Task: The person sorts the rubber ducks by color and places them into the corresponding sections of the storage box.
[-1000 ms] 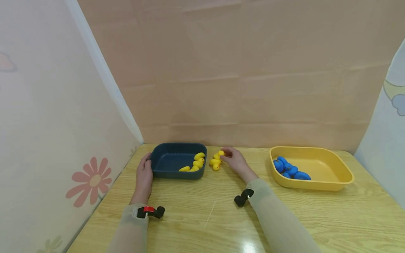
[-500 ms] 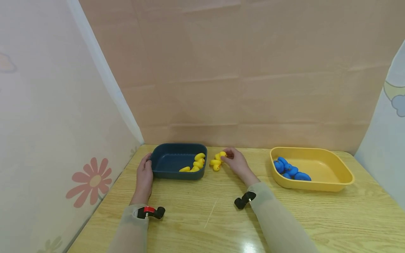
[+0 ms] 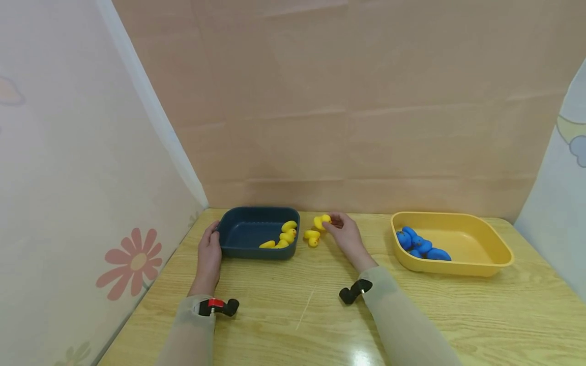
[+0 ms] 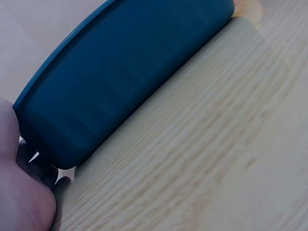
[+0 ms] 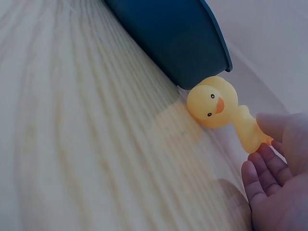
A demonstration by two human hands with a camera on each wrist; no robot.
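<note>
My left hand (image 3: 209, 256) grips the left end of a dark blue plastic bin (image 3: 249, 252), thumb by the rim. In the left wrist view, curled fingers show under the corner of the bin. Several yellow rubber ducks (image 3: 287, 237) lie along the bin's right and front sides. To the right of the bin, my right hand (image 3: 346, 236) pinches a yellow rubber duck (image 3: 322, 222) between thumb and fingers. Another rubber duck (image 3: 313, 238) sits on the table between that hand and the bin; in the right wrist view its face (image 5: 211, 102) points toward the camera.
A yellow bin (image 3: 480, 244) stands on the right of the wooden table (image 3: 274, 305), with several rounded blue toys (image 3: 418, 245) at its left end. A brown sheet (image 3: 343, 127) hangs behind the table, and a flower-printed white wall (image 3: 114, 178) rises on the left.
My right hand has shifted slightly right with its rubber duck, opening a gap to the duck on the table. The left hand and both bins stay where they were.
</note>
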